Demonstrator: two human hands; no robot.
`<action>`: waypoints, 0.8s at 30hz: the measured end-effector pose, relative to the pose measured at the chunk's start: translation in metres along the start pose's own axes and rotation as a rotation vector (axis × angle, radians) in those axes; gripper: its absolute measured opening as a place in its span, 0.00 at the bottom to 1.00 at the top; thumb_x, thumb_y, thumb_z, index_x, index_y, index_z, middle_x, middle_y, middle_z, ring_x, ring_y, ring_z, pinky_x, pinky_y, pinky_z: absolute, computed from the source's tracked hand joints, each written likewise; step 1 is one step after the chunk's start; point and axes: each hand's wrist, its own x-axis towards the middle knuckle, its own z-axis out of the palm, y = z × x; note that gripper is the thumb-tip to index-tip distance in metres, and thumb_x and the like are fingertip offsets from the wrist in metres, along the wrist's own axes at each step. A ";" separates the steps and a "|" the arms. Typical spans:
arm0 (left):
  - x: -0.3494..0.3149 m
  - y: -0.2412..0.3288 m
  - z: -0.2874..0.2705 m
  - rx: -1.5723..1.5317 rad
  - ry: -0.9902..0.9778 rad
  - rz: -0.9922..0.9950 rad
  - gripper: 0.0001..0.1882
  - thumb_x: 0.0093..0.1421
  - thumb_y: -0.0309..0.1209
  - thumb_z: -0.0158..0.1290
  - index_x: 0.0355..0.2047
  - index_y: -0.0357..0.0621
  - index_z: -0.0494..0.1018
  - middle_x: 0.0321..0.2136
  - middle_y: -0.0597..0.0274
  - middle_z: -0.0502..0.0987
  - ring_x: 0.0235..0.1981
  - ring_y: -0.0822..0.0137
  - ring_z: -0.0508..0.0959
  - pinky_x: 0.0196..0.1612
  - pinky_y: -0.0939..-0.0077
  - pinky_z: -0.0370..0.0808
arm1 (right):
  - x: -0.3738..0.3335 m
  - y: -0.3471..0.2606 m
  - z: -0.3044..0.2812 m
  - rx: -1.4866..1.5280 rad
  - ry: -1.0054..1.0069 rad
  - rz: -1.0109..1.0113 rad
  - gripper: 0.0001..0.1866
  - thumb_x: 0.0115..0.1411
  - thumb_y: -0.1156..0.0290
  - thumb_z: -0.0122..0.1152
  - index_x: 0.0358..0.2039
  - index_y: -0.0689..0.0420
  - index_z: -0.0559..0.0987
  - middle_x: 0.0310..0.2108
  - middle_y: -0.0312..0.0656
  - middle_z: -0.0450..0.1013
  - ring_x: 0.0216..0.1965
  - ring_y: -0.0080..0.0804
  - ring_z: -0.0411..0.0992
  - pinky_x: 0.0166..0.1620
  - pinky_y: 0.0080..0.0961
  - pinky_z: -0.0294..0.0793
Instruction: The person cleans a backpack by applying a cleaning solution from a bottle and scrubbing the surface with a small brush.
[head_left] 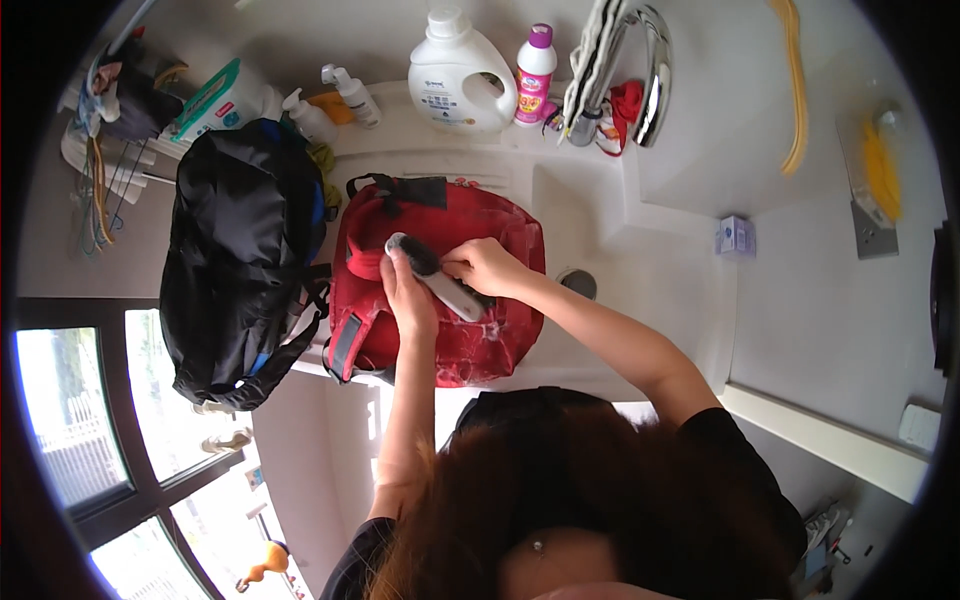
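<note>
A wet red backpack with streaks of white foam lies flat at the sink. Above it, my left hand is closed round the head end of a scrub brush with a pale handle and dark bristles. The handle slants down toward the right. My right hand is closed beside the bristles, thumb and fingers pinched together. What those fingers hold, if anything, is hidden.
To the left stands a black backpack. Along the back ledge are a white detergent jug, a pink bottle, pump bottles and a chrome faucet. The white sink has a dark drain.
</note>
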 end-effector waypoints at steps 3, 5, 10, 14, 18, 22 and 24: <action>0.010 0.014 0.038 0.923 0.132 0.786 0.38 0.62 0.21 0.57 0.71 0.37 0.56 0.68 0.39 0.60 0.68 0.41 0.62 0.70 0.55 0.59 | 0.017 0.003 -0.008 -0.116 -0.051 0.003 0.10 0.66 0.71 0.62 0.44 0.61 0.84 0.36 0.51 0.82 0.36 0.42 0.82 0.43 0.33 0.80; 0.025 0.031 0.060 1.220 0.053 0.951 0.38 0.58 0.19 0.59 0.70 0.41 0.62 0.71 0.35 0.53 0.71 0.32 0.53 0.72 0.50 0.56 | 0.032 0.002 -0.015 -0.014 0.462 -0.110 0.08 0.62 0.73 0.62 0.40 0.62 0.83 0.32 0.55 0.80 0.36 0.55 0.80 0.41 0.41 0.79; 0.135 0.053 0.161 0.799 -0.270 0.947 0.30 0.65 0.27 0.55 0.66 0.30 0.63 0.64 0.32 0.67 0.66 0.38 0.67 0.67 0.56 0.66 | 0.116 -0.010 -0.118 -0.169 0.954 -0.234 0.19 0.61 0.77 0.61 0.54 0.65 0.76 0.50 0.57 0.76 0.50 0.57 0.75 0.51 0.44 0.75; 0.185 0.068 0.215 0.809 -0.181 1.013 0.36 0.63 0.33 0.60 0.67 0.29 0.60 0.60 0.35 0.71 0.61 0.40 0.72 0.62 0.56 0.71 | 0.157 -0.017 -0.153 -0.413 0.921 -0.297 0.30 0.60 0.82 0.58 0.63 0.69 0.67 0.60 0.63 0.67 0.60 0.61 0.68 0.61 0.47 0.69; 0.194 0.070 0.238 0.760 -0.162 0.869 0.38 0.60 0.34 0.62 0.66 0.34 0.60 0.57 0.38 0.73 0.56 0.39 0.75 0.57 0.53 0.74 | 0.173 -0.008 -0.165 -0.415 0.838 -0.222 0.33 0.57 0.83 0.59 0.64 0.68 0.63 0.60 0.64 0.66 0.61 0.62 0.66 0.61 0.48 0.69; 0.195 0.077 0.217 0.753 -0.243 0.820 0.33 0.59 0.34 0.64 0.62 0.40 0.64 0.49 0.45 0.79 0.50 0.43 0.79 0.52 0.55 0.77 | 0.159 -0.012 -0.157 -0.273 0.672 -0.158 0.25 0.58 0.77 0.65 0.54 0.65 0.68 0.51 0.63 0.73 0.54 0.64 0.72 0.53 0.50 0.73; 0.196 0.079 0.194 0.644 -0.370 0.845 0.32 0.57 0.33 0.67 0.59 0.42 0.67 0.45 0.46 0.80 0.46 0.46 0.82 0.49 0.58 0.78 | 0.149 -0.006 -0.148 -0.320 0.645 -0.113 0.28 0.56 0.65 0.74 0.51 0.62 0.70 0.43 0.60 0.78 0.48 0.64 0.75 0.48 0.50 0.74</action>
